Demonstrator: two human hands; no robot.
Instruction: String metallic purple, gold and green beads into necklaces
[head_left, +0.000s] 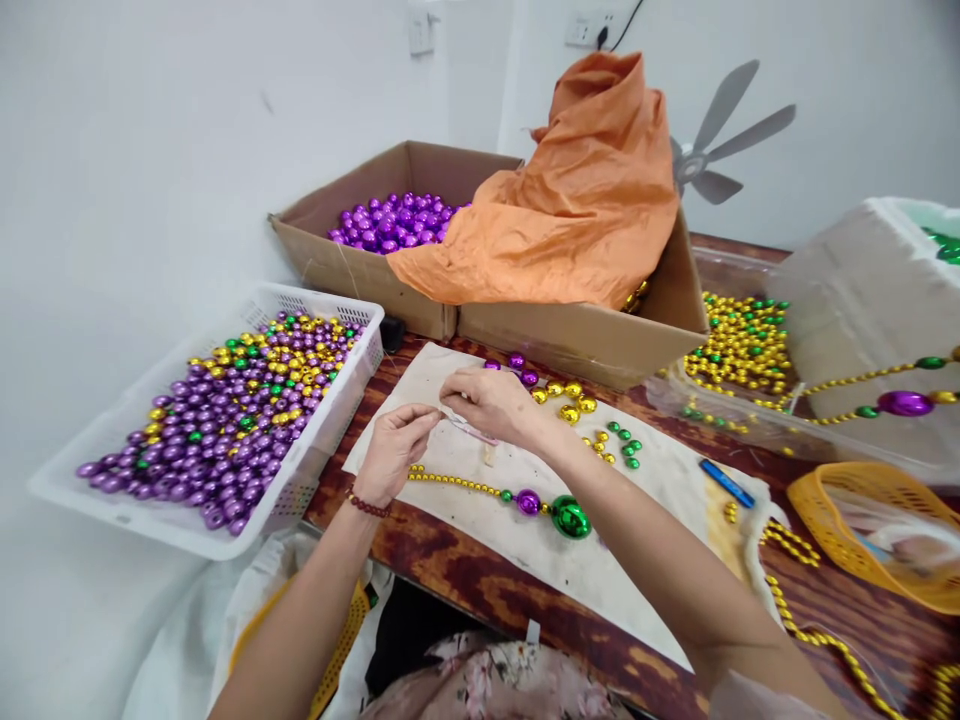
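Note:
My left hand [396, 448], with a dark red bead bracelet at the wrist, is pinched closed above the white cloth [442, 515]. Close beside its fingertips, my right hand [491, 400] is closed too. A thin, pale item [471, 430] shows below the right fingers; its exact form is too small to tell. Nearer the front on the cloth lies a gold bead strand [459, 483] joined to a purple bead [528, 502] and a large green bead [571, 517]. Loose purple beads [517, 361], gold beads [570, 413] and green beads [632, 447] lie behind my right forearm.
At left stands a white basket [373, 340] of mixed beads. A cardboard box [570, 345] with purple beads and an orange cloth [577, 200] is behind. A blue tool [726, 483], an orange basket [825, 520], gold strands [817, 640] and a clear bin [862, 440] lie right.

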